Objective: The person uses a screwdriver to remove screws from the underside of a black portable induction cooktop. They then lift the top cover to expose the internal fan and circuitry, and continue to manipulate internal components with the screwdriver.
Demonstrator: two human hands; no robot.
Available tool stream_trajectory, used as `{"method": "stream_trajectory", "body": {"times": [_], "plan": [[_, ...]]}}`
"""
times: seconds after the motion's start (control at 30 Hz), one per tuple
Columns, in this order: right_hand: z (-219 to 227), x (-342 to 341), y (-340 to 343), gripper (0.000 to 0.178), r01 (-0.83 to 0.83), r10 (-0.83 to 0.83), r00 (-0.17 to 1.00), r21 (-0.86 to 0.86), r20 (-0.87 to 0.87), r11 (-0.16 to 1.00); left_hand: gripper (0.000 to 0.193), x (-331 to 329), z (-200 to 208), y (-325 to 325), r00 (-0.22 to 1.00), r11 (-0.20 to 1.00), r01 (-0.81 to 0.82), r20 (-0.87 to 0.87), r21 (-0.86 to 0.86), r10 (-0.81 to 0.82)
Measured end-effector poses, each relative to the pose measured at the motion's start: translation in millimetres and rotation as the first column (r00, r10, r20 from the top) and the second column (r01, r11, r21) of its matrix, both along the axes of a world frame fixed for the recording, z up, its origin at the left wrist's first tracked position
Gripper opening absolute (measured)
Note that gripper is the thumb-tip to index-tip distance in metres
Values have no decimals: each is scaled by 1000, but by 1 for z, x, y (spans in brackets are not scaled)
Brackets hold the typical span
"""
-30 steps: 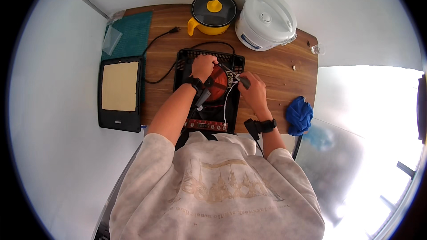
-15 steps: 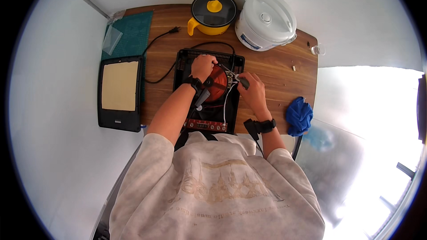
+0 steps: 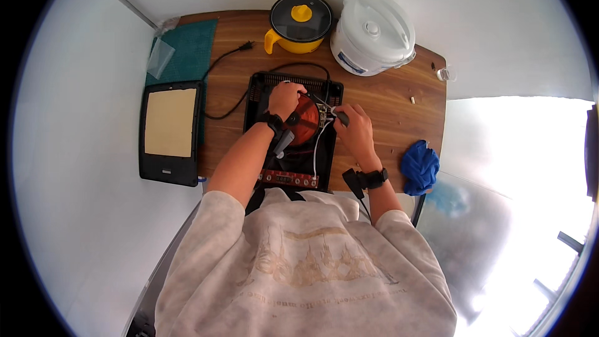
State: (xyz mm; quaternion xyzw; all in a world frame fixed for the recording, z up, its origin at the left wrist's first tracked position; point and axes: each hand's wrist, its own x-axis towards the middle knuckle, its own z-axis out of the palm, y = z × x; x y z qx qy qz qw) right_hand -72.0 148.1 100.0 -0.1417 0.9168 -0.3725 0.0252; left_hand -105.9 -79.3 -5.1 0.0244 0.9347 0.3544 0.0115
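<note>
In the middle of the table lies an opened induction cooker (image 3: 327, 156), its black casing holding a round copper coil (image 3: 304, 126). My left hand (image 3: 285, 100) reaches over the coil's far left side, fingers pinched together near its far rim; what they grip is too small to make out. Closed around a short dark-handled tool (image 3: 342, 118) is my right hand (image 3: 357, 126), beside the circuit board (image 3: 324, 112) right of the coil. The tool's tip is unclear among the wires. A white cable (image 3: 316, 153) runs from there to the red control board (image 3: 288, 178) at the near edge.
Left of the cooker, a black-framed panel (image 3: 201, 143) with a beige sheet (image 3: 169, 122) overlaps a green cutting mat (image 3: 190, 50). A power cord (image 3: 215, 62) curls nearby. Behind stand a yellow pot (image 3: 298, 43) and white bucket (image 3: 374, 37). A blue cloth (image 3: 420, 167) lies right.
The scene sits slightly lower in the picture. Both hands stay almost in the same places, and the right hand still holds the dark-handled tool.
</note>
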Motion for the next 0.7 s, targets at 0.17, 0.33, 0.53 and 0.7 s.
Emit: {"method": "stream_trajectory", "body": {"times": [0.17, 0.33, 0.53, 0.7], "plan": [[-2, -1, 1, 23, -16, 16, 1000, -49, 9, 999, 21, 1, 1, 1, 999, 998, 24, -30, -51, -25], [-1, 0, -1, 23, -17, 18, 999, -30, 28, 999, 24, 2, -3, 0, 1000, 999, 16, -5, -31, -16], [3, -4, -1, 22, -61, 61, 998, -6, -3, 998, 33, 4, 0, 2, 999, 1000, 21, -23, -21, -22], [13, -19, -11, 19, -172, 173, 985, 34, -19, 984, 39, 6, -2, 2, 997, 999, 37, -69, 3, -37]]}}
